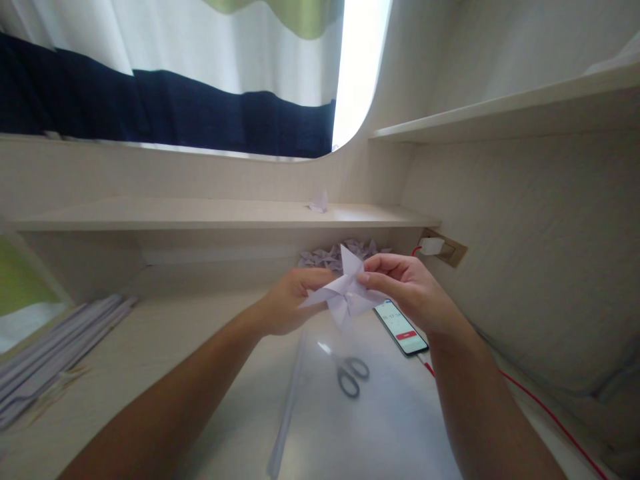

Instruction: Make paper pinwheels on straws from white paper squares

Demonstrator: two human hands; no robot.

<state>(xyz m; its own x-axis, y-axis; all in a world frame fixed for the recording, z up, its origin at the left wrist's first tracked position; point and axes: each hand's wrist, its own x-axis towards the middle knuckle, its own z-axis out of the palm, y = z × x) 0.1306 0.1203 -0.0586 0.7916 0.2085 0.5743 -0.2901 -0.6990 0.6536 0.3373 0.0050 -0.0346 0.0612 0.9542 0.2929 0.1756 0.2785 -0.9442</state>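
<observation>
The folded paper figure (345, 293) was held in the air above the middle of the table (150, 347), its white points sticking up and out to the left and right, and both hands had it between them. The left hand (290, 300) pinched the left flap, its grip closed on the paper, and the right hand (413, 287) held the upper right part with thumb and fingers closed on it as well. Because the paper looked thin and already creased many times, a pull too hard from either side could have torn a point or opened a fold that was meant to stay, and a pinch set slightly off the crease could have left the figure lopsided. Just below the hands lay the scissors (350, 373), and a dropped figure might have landed on the blades or handles. Nearer on the left a long paper strip (287, 407) ran toward the near edge. To the right of the scissors a phone (401, 327) lay screen up with a red cable (550, 413) trailing along the right side; a sleeve or wrist could have snagged it. Farther back a pile of finished paper figures (340, 255) sat under the shelf (200, 213), and paper sheets (55, 353) lay at the far left.
</observation>
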